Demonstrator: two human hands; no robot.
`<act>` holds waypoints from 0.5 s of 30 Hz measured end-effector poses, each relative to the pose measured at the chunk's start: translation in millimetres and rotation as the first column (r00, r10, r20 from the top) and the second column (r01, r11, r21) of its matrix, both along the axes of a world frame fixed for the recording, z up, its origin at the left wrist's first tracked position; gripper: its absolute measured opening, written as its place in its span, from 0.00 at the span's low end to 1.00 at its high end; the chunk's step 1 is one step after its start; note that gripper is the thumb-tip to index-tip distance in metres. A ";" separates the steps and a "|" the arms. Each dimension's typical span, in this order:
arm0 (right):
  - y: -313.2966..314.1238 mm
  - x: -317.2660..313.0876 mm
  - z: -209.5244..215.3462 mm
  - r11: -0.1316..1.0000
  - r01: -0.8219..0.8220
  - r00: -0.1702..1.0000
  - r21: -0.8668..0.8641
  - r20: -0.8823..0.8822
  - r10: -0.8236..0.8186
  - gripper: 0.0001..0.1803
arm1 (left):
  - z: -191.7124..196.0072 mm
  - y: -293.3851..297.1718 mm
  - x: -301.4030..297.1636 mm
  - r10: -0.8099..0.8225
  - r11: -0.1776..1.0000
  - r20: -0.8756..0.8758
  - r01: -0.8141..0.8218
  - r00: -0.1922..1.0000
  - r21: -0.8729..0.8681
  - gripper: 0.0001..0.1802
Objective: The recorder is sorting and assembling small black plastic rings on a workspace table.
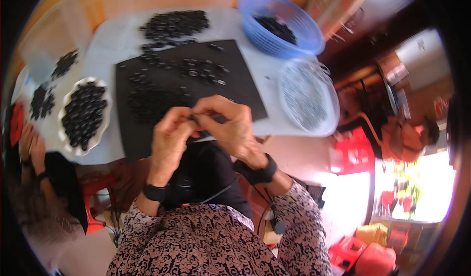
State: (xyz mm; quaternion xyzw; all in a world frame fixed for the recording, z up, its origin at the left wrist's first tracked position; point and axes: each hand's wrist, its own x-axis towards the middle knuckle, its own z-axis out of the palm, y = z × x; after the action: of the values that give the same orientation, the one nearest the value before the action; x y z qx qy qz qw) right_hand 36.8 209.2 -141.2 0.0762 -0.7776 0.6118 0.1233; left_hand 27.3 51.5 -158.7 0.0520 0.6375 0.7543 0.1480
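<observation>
small black part point(196, 119) pinched above black mat point(235, 75)

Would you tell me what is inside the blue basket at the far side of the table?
The blue basket holds a small heap of black pieces; its near wall covers whatever lies low in front.

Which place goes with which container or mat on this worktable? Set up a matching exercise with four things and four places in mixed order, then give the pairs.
Things:
1. blue basket
2. clear bowl
3. white dish
4. black mat

Places:
A. on the table's left side, heaped with small black parts
B. middle of the table, just beyond the two hands
C. far right corner of the table, a few black parts inside
D. right edge of the table, nearer than the basket, holding small silvery pieces

Pairs: 1-C, 2-D, 3-A, 4-B
</observation>
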 end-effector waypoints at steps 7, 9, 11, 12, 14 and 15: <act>2.7 17.8 -20.1 0.979 0.092 0.988 -0.182 -0.103 -0.113 0.07 | -3.4 12.2 4.1 -0.003 0.994 -0.090 -0.006 0.996 -0.107 0.10; 4.7 21.9 -17.7 0.971 0.064 0.997 -0.230 -0.029 -0.072 0.07 | -2.6 13.9 6.6 0.005 0.993 -0.124 -0.019 0.992 -0.113 0.10; 7.3 26.9 -19.0 0.967 0.062 0.995 -0.249 -0.056 -0.079 0.07 | -3.8 12.6 5.9 -0.059 0.982 -0.140 0.032 0.988 -0.188 0.11; 8.6 29.0 -22.5 0.965 0.088 0.993 -0.249 -0.052 -0.104 0.07 | -4.3 9.4 4.7 -0.114 0.962 -0.146 0.073 0.983 -0.262 0.12; 7.1 30.1 -31.4 0.966 0.114 0.976 -0.234 -0.157 -0.153 0.06 | -4.1 13.2 5.6 -0.139 0.953 -0.138 0.094 0.981 -0.288 0.12; 6.5 31.7 -34.1 0.951 0.133 0.974 -0.278 -0.143 -0.178 0.06 | -2.6 18.6 7.5 -0.106 0.966 -0.146 0.067 0.984 -0.249 0.12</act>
State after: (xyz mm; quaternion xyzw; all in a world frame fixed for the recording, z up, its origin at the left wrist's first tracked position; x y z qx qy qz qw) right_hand 68.5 215.7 -175.3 0.0482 -0.6789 0.6906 0.2447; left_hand 34.9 70.1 -161.3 0.1209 0.7319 0.6569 0.1351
